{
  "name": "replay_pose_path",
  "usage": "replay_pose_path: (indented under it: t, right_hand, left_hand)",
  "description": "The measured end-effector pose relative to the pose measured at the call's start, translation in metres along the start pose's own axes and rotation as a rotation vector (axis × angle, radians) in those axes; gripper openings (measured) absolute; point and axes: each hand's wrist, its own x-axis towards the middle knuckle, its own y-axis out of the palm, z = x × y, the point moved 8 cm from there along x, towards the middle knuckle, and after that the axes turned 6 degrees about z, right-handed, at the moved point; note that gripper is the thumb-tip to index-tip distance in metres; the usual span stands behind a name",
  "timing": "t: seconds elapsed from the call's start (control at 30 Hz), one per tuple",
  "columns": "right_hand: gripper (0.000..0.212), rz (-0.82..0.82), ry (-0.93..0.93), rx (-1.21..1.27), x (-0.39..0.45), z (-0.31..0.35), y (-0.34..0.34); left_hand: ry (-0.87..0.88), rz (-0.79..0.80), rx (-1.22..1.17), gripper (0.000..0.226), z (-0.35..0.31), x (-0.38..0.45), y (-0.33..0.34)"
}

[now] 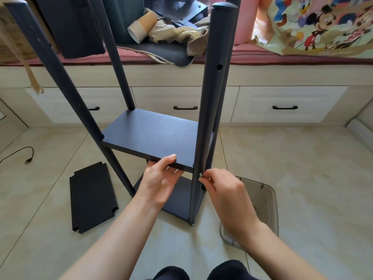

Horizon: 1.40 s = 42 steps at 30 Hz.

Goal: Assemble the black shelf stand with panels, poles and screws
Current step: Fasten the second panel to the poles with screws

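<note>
The black shelf stand stands upright on the tiled floor, several poles rising from a bottom panel (179,199). A second panel (153,136) sits between the poles at mid height. My left hand (161,178) grips its near edge, thumb on top and fingers underneath. My right hand (222,190) pinches a small silver screw (200,175) against the near right pole (212,98), level with that panel's corner. A loose black panel (92,197) with notched corners lies flat on the floor to the left.
A translucent grey bin (262,201) sits on the floor right of the stand. A black cable (22,154) lies at far left. Behind are white drawers (282,102), paper cups (141,27) and a cartoon-print bag (323,23) on a bench.
</note>
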Motion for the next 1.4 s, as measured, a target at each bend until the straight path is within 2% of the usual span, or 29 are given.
replay_pose_path:
  t: [0.2, 0.37, 0.5, 0.57, 0.7, 0.77, 0.9, 1.0, 1.07, 1.13, 1.27, 1.4]
  right_hand:
    - [0.007, 0.019, 0.258, 0.285, -0.002, -0.019, 0.003]
    - [0.011, 0.057, 0.292, 0.321, -0.003, -0.020, 0.008]
    - [0.011, 0.038, 0.163, 0.131, 0.002, -0.010, 0.001]
    - [0.012, 0.045, 0.163, 0.132, 0.003, -0.011, 0.001]
    - [0.010, 0.074, 0.392, 0.440, 0.000, -0.027, 0.008]
    - [0.010, 0.078, 0.351, 0.433, 0.001, -0.025, 0.006]
    - [0.007, 0.102, 0.160, 0.239, 0.004, -0.013, 0.000]
    - [0.008, 0.120, 0.149, 0.224, 0.008, -0.015, 0.000]
    - [0.008, 0.158, 0.224, 0.350, 0.009, -0.024, 0.003]
    - [0.007, 0.184, 0.254, 0.421, 0.008, -0.028, 0.005]
    - [0.007, 0.198, 0.072, 0.236, 0.010, -0.015, 0.004]
    - [0.008, 0.186, 0.147, 0.365, 0.012, -0.022, 0.002]
  left_hand:
    - [0.001, -0.001, 0.030, 0.048, -0.003, -0.001, -0.002]
    - [0.017, -0.017, 0.050, 0.047, -0.006, -0.001, -0.001]
    - [0.048, -0.019, 0.070, 0.032, -0.006, -0.002, 0.000]
    - [0.053, -0.007, 0.062, 0.030, -0.006, -0.004, 0.001]
    - [0.051, 0.000, 0.059, 0.041, -0.007, -0.005, 0.004]
    - [0.047, -0.007, 0.051, 0.044, -0.007, -0.005, 0.003]
    - [0.041, -0.009, 0.026, 0.045, -0.007, -0.006, 0.003]
    - [0.038, -0.018, 0.028, 0.034, -0.006, -0.006, 0.002]
    - [0.034, -0.032, 0.034, 0.029, -0.005, -0.006, 0.001]
    - [0.028, -0.039, 0.026, 0.036, -0.005, -0.007, 0.001]
    - [0.026, -0.054, 0.013, 0.056, -0.006, -0.007, 0.003]
    - [0.045, -0.029, 0.008, 0.069, -0.010, -0.005, 0.008]
